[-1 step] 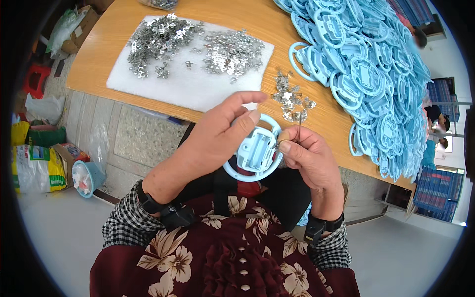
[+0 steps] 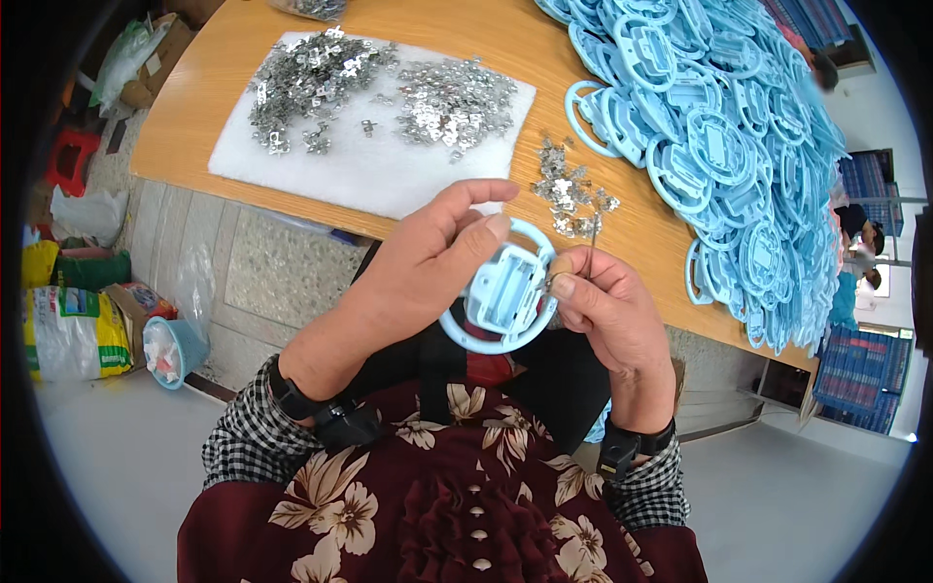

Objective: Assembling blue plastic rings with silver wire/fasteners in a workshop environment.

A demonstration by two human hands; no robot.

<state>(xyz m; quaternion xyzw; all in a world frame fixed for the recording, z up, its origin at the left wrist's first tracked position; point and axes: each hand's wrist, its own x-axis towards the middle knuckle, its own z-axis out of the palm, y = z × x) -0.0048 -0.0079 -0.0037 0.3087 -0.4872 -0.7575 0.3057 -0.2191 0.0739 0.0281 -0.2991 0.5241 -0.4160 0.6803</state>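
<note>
My left hand (image 2: 428, 262) holds a light blue plastic ring part (image 2: 501, 301) with a boxy centre, above my lap. My right hand (image 2: 612, 311) pinches a small metal clip (image 2: 559, 272) against the ring's right edge, and a thin metal pin sticks up from its fingers. A small pile of loose metal clips (image 2: 569, 189) lies on the wooden table (image 2: 194, 117) just beyond my hands. A big heap of the same blue ring parts (image 2: 729, 126) covers the table's right side.
A white pad (image 2: 369, 175) on the table carries two piles of metal pieces (image 2: 311, 83). On the floor at left are bags, a blue bucket (image 2: 175, 350) and a red stool (image 2: 73, 155). Blue crates (image 2: 860, 369) and another person (image 2: 855, 223) are at the far right.
</note>
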